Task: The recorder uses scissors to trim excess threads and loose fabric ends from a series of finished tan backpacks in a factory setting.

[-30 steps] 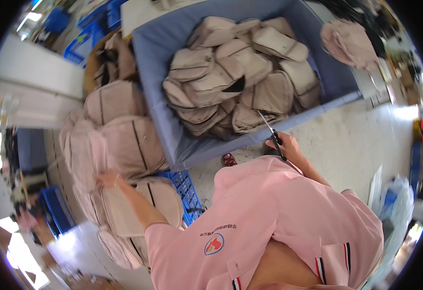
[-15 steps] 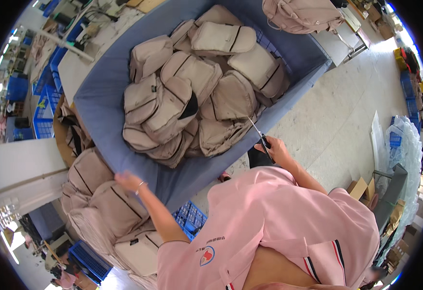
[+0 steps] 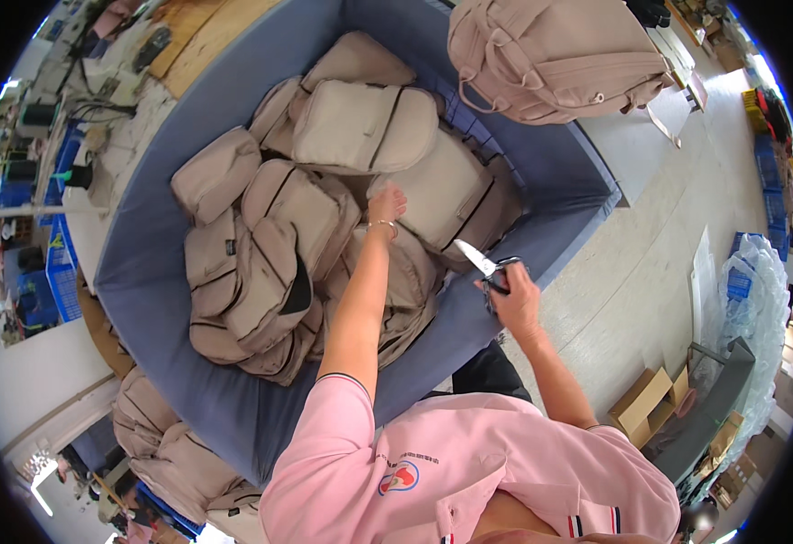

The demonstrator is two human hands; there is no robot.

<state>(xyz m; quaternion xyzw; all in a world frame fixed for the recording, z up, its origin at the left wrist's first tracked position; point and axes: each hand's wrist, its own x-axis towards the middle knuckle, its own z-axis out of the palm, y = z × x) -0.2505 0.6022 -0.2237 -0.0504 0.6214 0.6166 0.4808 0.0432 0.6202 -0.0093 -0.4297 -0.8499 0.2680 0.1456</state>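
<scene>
scissors [image 3: 480, 261] in right grip [image 3: 516, 301]; beige bags [image 3: 304, 214] around left grip [image 3: 387, 207]

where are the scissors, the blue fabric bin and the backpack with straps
scissors [image 3: 481, 261]: head view, on the blade, near the handles
blue fabric bin [image 3: 219, 399]: head view, on the bare near-left wall
backpack [image 3: 555, 65]: head view, on the middle of its body
</scene>
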